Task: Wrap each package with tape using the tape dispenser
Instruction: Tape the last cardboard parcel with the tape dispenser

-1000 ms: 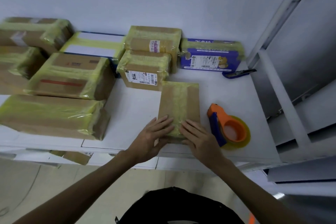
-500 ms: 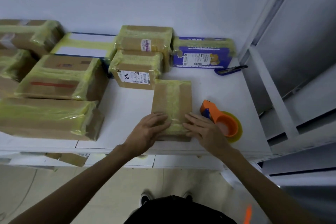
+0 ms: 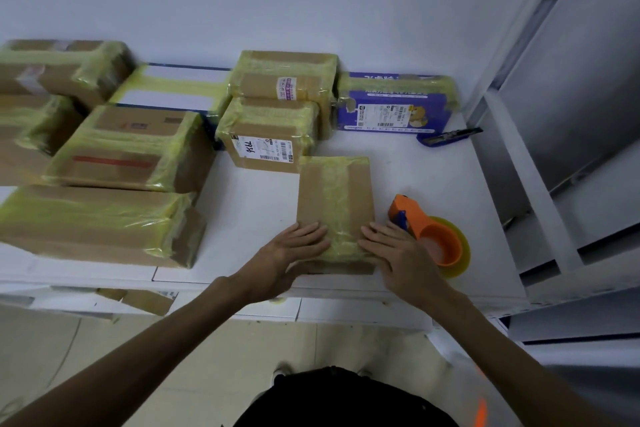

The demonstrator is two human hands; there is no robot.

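Observation:
A flat brown package [image 3: 335, 198] with a strip of yellowish tape down its middle lies on the white table [image 3: 249, 211] near the front edge. My left hand [image 3: 294, 250] presses flat on its near left corner, fingers straight. My right hand [image 3: 394, 250] lies flat on its near right corner, beside the tape strip. The orange tape dispenser [image 3: 427, 232] with its yellow roll sits on the table just right of my right hand, with no hand holding it.
Several taped brown boxes [image 3: 131, 146] fill the left and back of the table. A purple box [image 3: 394, 104] stands at the back right, with a blue utility knife [image 3: 446, 136] beside it. A white shelf frame [image 3: 526, 163] rises on the right.
My hands have slid apart toward the package's near corners, off the tape strip. The package and the dispenser have stayed put.

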